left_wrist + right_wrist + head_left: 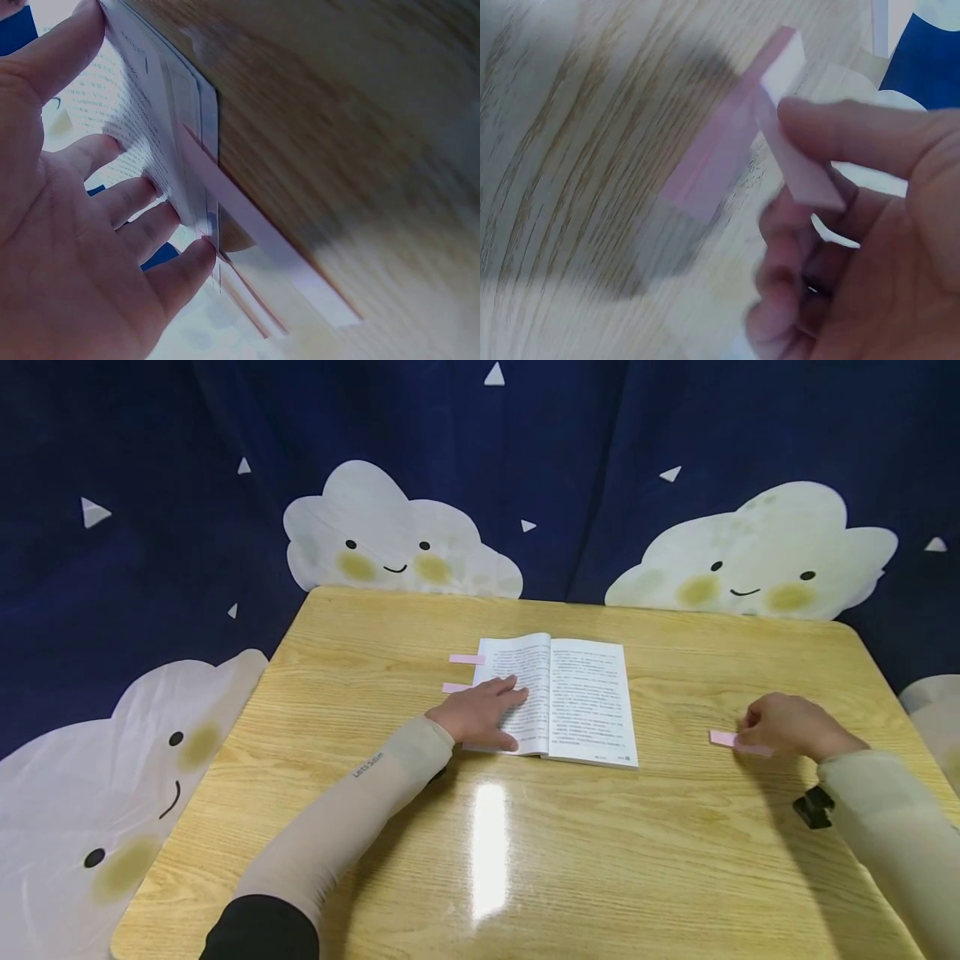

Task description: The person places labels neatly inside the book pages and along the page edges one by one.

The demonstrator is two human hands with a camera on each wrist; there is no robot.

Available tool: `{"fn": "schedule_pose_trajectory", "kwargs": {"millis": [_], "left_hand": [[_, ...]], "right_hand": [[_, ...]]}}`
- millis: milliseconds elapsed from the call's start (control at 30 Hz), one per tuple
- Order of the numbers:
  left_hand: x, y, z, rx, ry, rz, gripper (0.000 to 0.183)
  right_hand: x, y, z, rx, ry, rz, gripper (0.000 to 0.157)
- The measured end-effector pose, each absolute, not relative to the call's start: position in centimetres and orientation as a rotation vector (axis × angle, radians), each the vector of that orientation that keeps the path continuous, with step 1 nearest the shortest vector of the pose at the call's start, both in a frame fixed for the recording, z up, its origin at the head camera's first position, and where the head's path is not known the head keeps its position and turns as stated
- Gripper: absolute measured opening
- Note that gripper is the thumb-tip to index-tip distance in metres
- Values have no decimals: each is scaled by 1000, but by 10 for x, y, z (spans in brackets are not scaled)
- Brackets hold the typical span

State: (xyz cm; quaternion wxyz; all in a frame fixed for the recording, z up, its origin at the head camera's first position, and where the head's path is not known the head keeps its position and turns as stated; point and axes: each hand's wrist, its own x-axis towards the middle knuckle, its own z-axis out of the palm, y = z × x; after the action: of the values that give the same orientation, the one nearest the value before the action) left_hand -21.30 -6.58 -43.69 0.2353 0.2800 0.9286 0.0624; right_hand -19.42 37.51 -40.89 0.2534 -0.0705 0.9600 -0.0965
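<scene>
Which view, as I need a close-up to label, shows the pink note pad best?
The right wrist view: the pink note pad is largest there, one strip pinched by the right hand. The head view shows it small, partly behind that hand; the left wrist view shows pink tabs jutting from the book, not the pad.

1. Toward the far edge of the table (637, 860), the left hand (480, 714) covers part of the open book (588, 702), whose print is too small to read.
2. It also partly hides the nearer pink sticky tab (454, 688).
3. Toward the table's right edge, the right hand (798, 727) obscures part of the pink sticky pad (722, 738), its thumb part of the pinched pink strip (802, 174).
4. The table's near edge is cut off.
</scene>
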Motion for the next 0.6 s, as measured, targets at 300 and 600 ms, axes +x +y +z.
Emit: {"fn": "schedule_pose_trajectory", "kwargs": {"millis": [300, 600], "left_hand": [[-213, -66, -437, 776, 2545, 159, 88], [-213, -65, -437, 771, 2550, 150, 88]], "right_hand": [[-193, 378, -415, -148, 2390, -551, 27], [-197, 384, -419, -46, 2391, -627, 30]]}}
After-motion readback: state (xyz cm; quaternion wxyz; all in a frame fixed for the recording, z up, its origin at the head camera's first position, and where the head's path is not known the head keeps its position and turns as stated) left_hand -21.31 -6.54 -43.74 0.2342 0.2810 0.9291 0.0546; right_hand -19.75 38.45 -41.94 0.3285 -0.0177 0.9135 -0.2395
